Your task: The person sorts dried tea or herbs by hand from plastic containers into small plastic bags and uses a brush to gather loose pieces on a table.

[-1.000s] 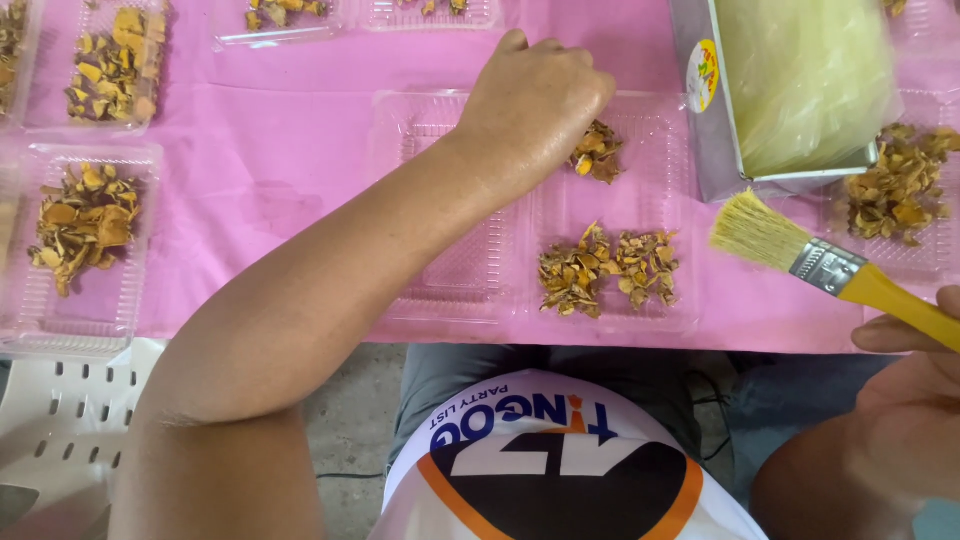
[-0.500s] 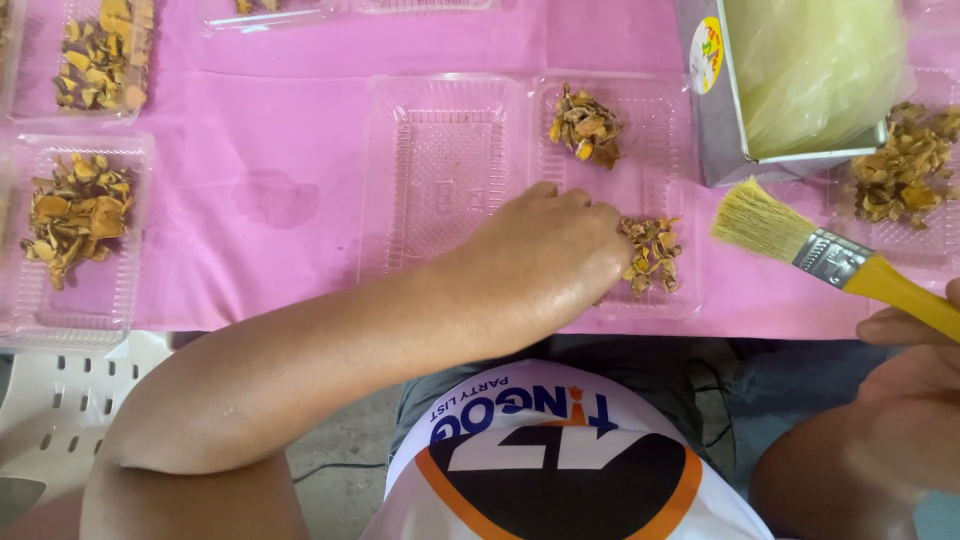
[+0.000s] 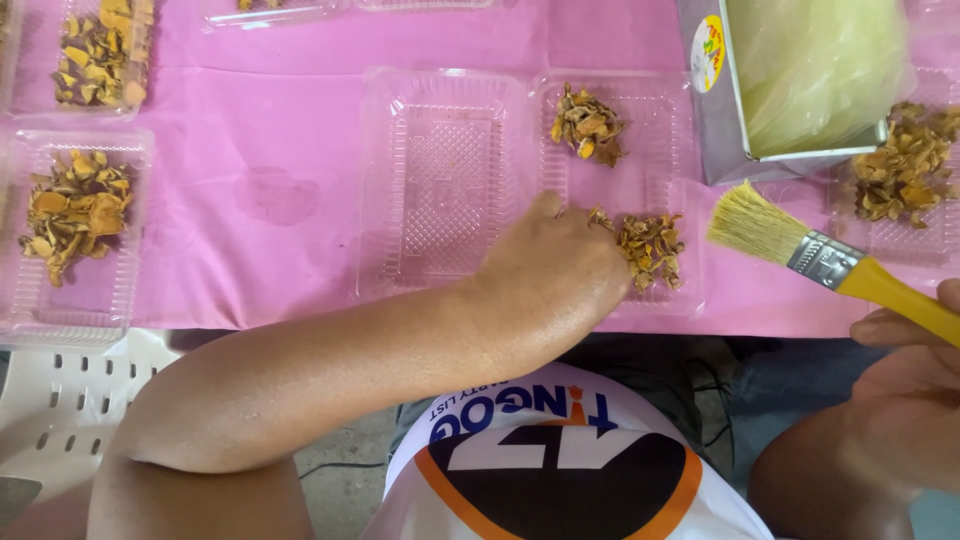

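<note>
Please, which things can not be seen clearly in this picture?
- Left hand fingertips: head view, hidden under the hand itself, at the near pile of dried pieces.
- Right hand: cut by the right edge; its grip on the brush unclear.
- Box contents: behind cloudy wrap.

The left hand point(image 3: 555, 265) rests on the dried pieces point(image 3: 650, 250) in a clear tray point(image 3: 440, 180) near the pink tabletop's point(image 3: 280, 100) front edge, while the right hand point(image 3: 910, 390) holds a yellow-handled brush point(image 3: 830, 262).
</note>
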